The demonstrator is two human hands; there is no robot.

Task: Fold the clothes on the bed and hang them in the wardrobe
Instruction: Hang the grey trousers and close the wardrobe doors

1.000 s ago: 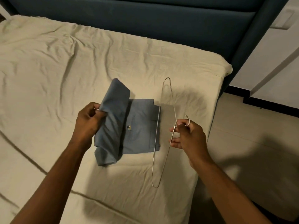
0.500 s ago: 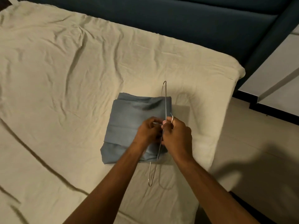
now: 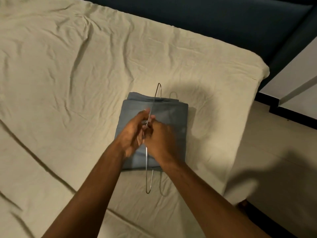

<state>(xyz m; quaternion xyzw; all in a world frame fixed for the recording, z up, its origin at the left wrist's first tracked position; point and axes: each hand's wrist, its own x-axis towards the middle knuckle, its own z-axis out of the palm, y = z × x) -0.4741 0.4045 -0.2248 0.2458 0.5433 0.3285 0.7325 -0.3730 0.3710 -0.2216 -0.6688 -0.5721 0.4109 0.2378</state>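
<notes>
Both hands meet at the middle of the wire hanger [image 3: 148, 152]: the right hand [image 3: 160, 140] curls its fingers round the wire near the hook, and the left hand [image 3: 132, 134] pinches it from the other side, fingertips touching the metal. Held between them, the hanger stands on edge, its far loop poking out beyond the folded blue garment [image 3: 154, 131] and its near loop sticking out on the near side. That garment lies in a tidy, squared-off bundle on the bed [image 3: 68, 74], near the right edge of the mattress, so the folding looks done. Whether the cloth is draped over the hanger bar cannot be told from here. Lifting the hanger and carrying it to the wardrobe, which is not in view, remains.
</notes>
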